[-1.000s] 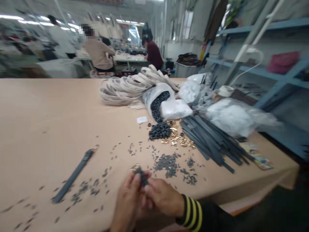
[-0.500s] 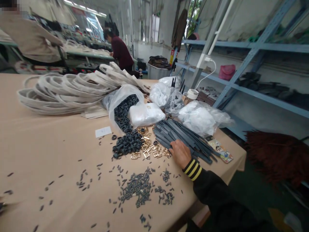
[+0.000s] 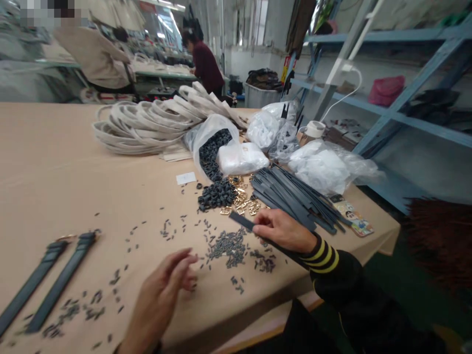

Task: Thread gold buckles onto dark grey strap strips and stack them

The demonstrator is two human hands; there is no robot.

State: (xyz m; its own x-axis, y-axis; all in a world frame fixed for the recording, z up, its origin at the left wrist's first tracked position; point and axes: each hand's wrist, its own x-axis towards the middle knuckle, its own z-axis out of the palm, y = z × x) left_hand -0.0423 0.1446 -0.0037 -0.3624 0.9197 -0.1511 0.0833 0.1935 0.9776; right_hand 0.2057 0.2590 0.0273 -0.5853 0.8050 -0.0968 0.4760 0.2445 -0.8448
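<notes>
My right hand is closed around a dark grey leather strap; one flat end sticks out to the left, the rest runs back under my wrist. My left hand is over the near part of the table, fingers loosely bent and apart, holding nothing. Between and beyond my hands lies a scatter of small dark pieces. Behind them are a heap of dark loops and several gold buckles. A bundle of dark straps lies just beyond my right hand.
Two straps with buckles lie at left. A coil of pale webbing, an open bag of loops, white plastic bags and a phone-like patterned case are on the table. Blue shelving stands at right; two people work beyond.
My right hand has lifted a strap from the bundle and drawn it nearer. My left hand has come into view. The camera has turned left, showing the two buckled straps.
</notes>
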